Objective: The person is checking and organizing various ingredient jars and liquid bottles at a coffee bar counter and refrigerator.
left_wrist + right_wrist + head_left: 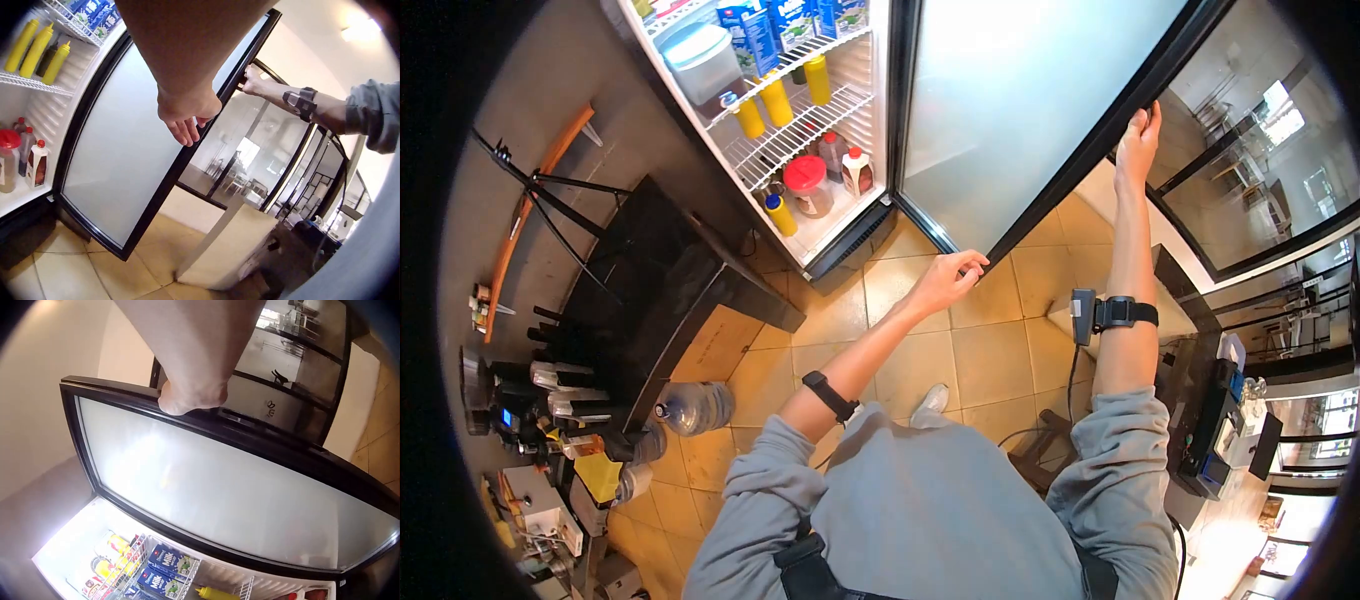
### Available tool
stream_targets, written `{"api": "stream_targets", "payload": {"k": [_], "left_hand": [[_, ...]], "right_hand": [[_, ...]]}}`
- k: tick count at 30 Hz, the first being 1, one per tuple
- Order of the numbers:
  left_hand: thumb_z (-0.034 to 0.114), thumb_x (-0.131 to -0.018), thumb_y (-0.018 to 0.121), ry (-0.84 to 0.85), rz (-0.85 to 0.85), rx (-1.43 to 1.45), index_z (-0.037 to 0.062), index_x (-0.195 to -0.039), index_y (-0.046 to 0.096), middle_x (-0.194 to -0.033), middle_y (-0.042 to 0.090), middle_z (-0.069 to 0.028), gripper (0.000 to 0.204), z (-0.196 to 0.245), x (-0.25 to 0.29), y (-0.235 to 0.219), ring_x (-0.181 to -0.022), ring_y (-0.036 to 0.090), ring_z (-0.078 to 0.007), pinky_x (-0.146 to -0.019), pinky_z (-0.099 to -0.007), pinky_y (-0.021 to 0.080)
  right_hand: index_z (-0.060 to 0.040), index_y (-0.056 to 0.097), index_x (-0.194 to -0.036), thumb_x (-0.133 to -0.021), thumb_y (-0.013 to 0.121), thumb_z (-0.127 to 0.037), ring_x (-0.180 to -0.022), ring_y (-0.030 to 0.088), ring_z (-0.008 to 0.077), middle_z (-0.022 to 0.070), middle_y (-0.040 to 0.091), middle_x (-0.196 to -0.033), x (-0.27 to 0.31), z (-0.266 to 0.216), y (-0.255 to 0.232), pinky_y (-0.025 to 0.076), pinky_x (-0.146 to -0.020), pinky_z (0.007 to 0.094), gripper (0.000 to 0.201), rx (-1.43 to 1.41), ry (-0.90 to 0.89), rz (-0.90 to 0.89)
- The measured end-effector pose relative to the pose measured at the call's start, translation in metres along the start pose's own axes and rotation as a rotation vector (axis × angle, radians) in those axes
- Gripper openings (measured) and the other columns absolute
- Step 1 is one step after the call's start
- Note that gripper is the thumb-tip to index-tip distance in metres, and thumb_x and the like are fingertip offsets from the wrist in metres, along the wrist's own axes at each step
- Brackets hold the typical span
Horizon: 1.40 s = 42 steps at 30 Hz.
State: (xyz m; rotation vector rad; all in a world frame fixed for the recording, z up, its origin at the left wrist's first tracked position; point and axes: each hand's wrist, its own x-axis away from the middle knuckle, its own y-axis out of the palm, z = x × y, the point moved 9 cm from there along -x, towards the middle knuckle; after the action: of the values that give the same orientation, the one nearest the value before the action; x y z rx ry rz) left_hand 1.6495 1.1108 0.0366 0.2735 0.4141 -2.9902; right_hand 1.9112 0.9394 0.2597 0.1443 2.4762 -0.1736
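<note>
A glass fridge door (1000, 100) with a black frame stands swung wide from the lit fridge. My right hand (1138, 145) grips the outer edge of its frame; in the right wrist view the same hand (192, 397) lies over that edge, its fingers hidden behind it. Lower down, my left hand (948, 280) is at the frame near the bottom corner, fingers loosely bent. The left wrist view shows the left hand (187, 115) in front of the frame with fingers hanging down; whether it touches is unclear. Shelves hold milk cartons (164, 572), yellow bottles (775, 102) and a red-lidded jar (808, 185).
A dark cabinet (650, 290) and a large water bottle (700, 408) stand at the left. To the right are a dark counter (1190, 400) with devices and a window (1250, 160). Tiled floor (990, 360) lies below the door. A pale low wall (219, 244) stands beyond it.
</note>
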Motion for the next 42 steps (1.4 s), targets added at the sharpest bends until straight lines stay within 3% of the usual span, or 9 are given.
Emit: {"api": "stream_targets", "payload": {"k": [9,14,15,18,20,23,27,30,42], "left_hand": [[0.010,-0.094,0.055,-0.028,-0.039,0.067,0.0011,-0.112,0.064,-0.097,0.070,-0.0095,0.022,-0.007,-0.026,0.046,-0.088,0.067,-0.0158,-0.077,-0.0297,0.052],[0.017,-0.098,0.054,-0.178,-0.068,0.250,0.0024,-0.115,0.063,-0.100,0.071,-0.0082,0.024,-0.024,-0.004,0.021,-0.089,0.067,-0.0136,-0.076,-0.0278,0.051],[0.017,-0.098,0.054,-0.172,-0.076,0.259,0.0024,-0.115,0.063,-0.100,0.071,-0.0082,0.024,-0.026,0.005,0.012,-0.089,0.067,-0.0136,-0.076,-0.0278,0.051],[0.018,-0.099,0.053,-0.306,-0.019,0.296,0.0039,-0.118,0.062,-0.101,0.070,-0.0080,0.026,-0.049,0.038,-0.030,-0.091,0.067,-0.0141,-0.077,-0.0270,0.050],[0.018,-0.098,0.053,-0.336,0.045,0.386,0.0033,-0.119,0.062,-0.102,0.070,-0.0101,0.027,-0.060,0.064,-0.060,-0.091,0.067,-0.0160,-0.076,-0.0271,0.050],[0.018,-0.097,0.053,-0.346,0.146,0.435,0.0017,-0.119,0.062,-0.102,0.070,-0.0126,0.028,-0.063,0.094,-0.102,-0.092,0.067,-0.0175,-0.076,-0.0275,0.050],[0.020,-0.096,0.053,-0.388,0.232,0.422,0.0000,-0.118,0.062,-0.103,0.070,-0.0140,0.032,-0.077,0.119,-0.136,-0.092,0.067,-0.0187,-0.078,-0.0282,0.050],[0.020,-0.096,0.053,-0.405,0.255,0.423,0.0000,-0.118,0.061,-0.103,0.070,-0.0140,0.032,-0.078,0.121,-0.143,-0.092,0.067,-0.0183,-0.078,-0.0283,0.050],[0.021,-0.096,0.052,-0.399,0.243,0.416,0.0003,-0.119,0.060,-0.103,0.070,-0.0153,0.032,-0.072,0.067,-0.117,-0.092,0.068,-0.0202,-0.078,-0.0290,0.051]], "right_hand": [[-0.0036,0.037,-0.145,-0.104,0.041,-0.034,-0.134,0.043,0.0294,0.0179,0.045,-0.145,-0.050,0.043,-0.007,0.033,-0.109,0.0372,0.051,0.073,-0.104,0.008],[-0.0075,0.037,-0.146,-0.104,0.042,-0.029,-0.129,0.047,0.0293,0.0180,0.048,-0.142,-0.051,0.055,-0.010,0.036,-0.106,0.0377,0.047,0.051,0.089,-0.038],[-0.0089,0.036,-0.147,-0.102,0.045,-0.027,-0.123,0.052,0.0282,0.0172,0.053,-0.135,-0.043,0.041,-0.014,0.039,-0.103,0.0368,0.049,0.028,0.049,-0.026],[-0.0094,0.033,-0.149,-0.101,0.048,-0.026,-0.113,0.056,0.0267,0.0158,0.057,-0.128,-0.058,0.073,-0.005,0.041,-0.099,0.0356,0.054,0.165,-0.106,0.058],[-0.0085,0.029,-0.151,-0.100,0.050,-0.026,-0.112,0.058,0.0266,0.0174,0.058,-0.127,-0.059,0.067,-0.005,0.044,-0.097,0.0356,0.058,0.186,0.010,0.001],[-0.0064,0.031,-0.150,-0.100,0.051,-0.027,-0.103,0.059,0.0260,0.0165,0.062,-0.118,-0.080,0.091,-0.008,0.045,-0.092,0.0356,0.058,0.293,-0.109,0.045],[-0.0080,0.031,-0.150,-0.101,0.051,-0.029,-0.101,0.058,0.0234,0.0130,0.063,-0.116,-0.091,0.101,-0.010,0.044,-0.091,0.0343,0.057,0.320,-0.083,0.021],[-0.0118,0.034,-0.150,-0.102,0.050,-0.028,-0.102,0.057,0.0193,0.0092,0.063,-0.116,-0.096,0.105,-0.008,0.043,-0.091,0.0328,0.053,0.293,-0.007,0.023],[-0.0152,0.034,-0.151,-0.103,0.048,-0.032,-0.102,0.056,0.0201,0.0085,0.062,-0.117,-0.122,0.133,0.001,0.044,-0.091,0.0330,0.053,0.228,-0.038,0.019]]}}
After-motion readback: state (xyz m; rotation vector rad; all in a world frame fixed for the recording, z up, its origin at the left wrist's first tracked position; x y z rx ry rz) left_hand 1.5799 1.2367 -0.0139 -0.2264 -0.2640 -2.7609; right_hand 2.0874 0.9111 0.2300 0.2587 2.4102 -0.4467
